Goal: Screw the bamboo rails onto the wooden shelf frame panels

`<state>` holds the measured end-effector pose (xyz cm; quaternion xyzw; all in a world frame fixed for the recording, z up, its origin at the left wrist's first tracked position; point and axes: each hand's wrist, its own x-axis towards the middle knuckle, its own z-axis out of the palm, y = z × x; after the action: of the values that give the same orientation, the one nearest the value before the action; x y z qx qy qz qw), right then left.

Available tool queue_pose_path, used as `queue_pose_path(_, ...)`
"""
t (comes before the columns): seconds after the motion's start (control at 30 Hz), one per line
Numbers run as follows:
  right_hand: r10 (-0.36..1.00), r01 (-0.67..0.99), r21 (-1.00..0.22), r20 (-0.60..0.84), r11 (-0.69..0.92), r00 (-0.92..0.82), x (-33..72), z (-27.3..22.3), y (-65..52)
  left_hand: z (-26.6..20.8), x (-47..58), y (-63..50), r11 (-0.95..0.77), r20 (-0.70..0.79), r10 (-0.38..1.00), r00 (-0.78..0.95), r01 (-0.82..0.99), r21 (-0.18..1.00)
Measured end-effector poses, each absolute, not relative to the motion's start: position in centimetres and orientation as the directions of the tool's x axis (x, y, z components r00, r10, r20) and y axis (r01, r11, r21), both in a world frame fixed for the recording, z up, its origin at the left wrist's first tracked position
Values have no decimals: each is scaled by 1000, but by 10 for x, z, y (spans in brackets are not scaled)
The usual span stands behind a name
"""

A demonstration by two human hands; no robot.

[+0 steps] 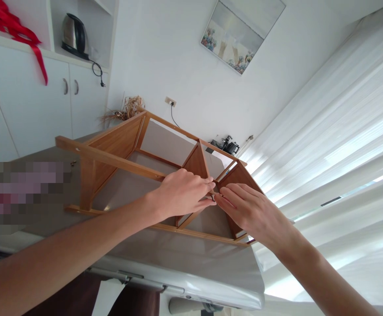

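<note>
A wooden shelf frame (122,164) lies on its side on the grey table (207,256), its long rails joined by several cross panels. My left hand (186,193) is closed over the upper near rail, close to the middle panel (198,160). Just to its right, my right hand (247,210) is closed too, with its fingertips almost meeting those of the left. A tiny dark piece (212,197) shows between the fingertips of both hands. What it is, and which hand grips it, is too small and covered to make out.
Dried stalks (130,107) and a black appliance (229,145) are beyond the frame. A kettle (74,35) stands in the white cabinet (43,87) at left, near red ribbon (13,26). White curtains (342,175) hang at right. A blurred patch covers the left edge.
</note>
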<state>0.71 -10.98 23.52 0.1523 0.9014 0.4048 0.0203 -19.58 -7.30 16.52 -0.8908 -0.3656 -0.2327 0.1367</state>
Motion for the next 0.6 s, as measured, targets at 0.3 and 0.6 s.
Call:
queue_pose_path(0.3,376,256,752,12,607,-927,2,239,-112,164,-194,-73,-683,500,605,620,727,-74)
queue_pose_path(0.6,434,320,709,21,629,-900,1,242,-114,163,-194,-72,-683,517,610,600,729,-40)
